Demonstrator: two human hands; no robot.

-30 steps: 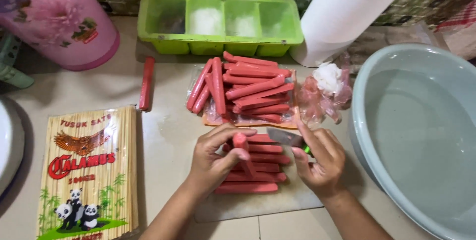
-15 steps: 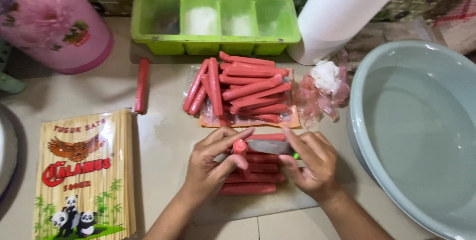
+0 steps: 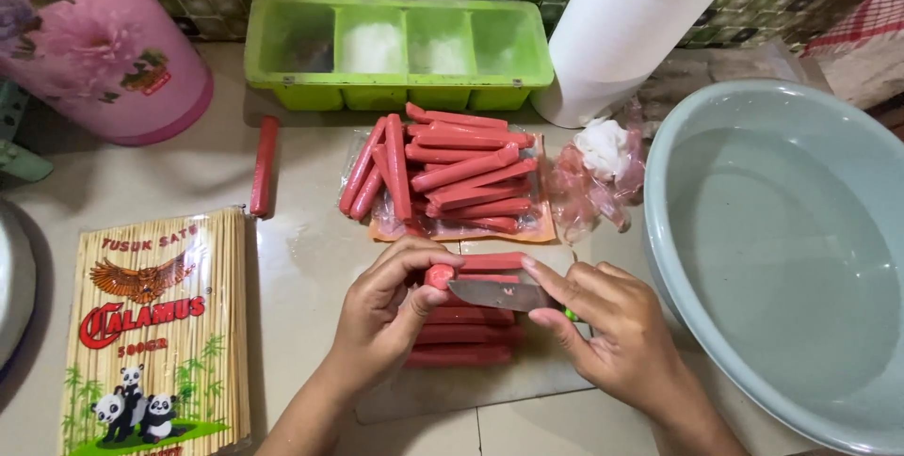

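- The cutting board (image 3: 452,390) lies nearest on the table (image 3: 301,268), and it serves as landmark for the rest.
- Over the board, the left hand (image 3: 381,320) has its grip clamped on the end of a red sausage (image 3: 443,276), thumb and fingertips pinching it.
- The right hand (image 3: 617,329) has its grip closed around a knife (image 3: 499,294); the blade lies across the pinched sausage, touching it, with the forefinger along the blade's back.
- A row of peeled sausages (image 3: 461,334) lies on the board, under and between the two hands.
- Left of the board sits a pack of bamboo skewers (image 3: 155,324).
- Right of the board stands a large grey basin (image 3: 800,249).
- Just behind the board, a pile of sausages (image 3: 452,174) rests on an opened plastic wrapper; crumpled casings (image 3: 598,169) lie beside its right edge.
- Behind and left of the board lies a single sausage (image 3: 265,164).
- Farthest behind the board: a green divided tray (image 3: 395,42), a white paper roll (image 3: 631,23), and a pink flowered container (image 3: 89,32).
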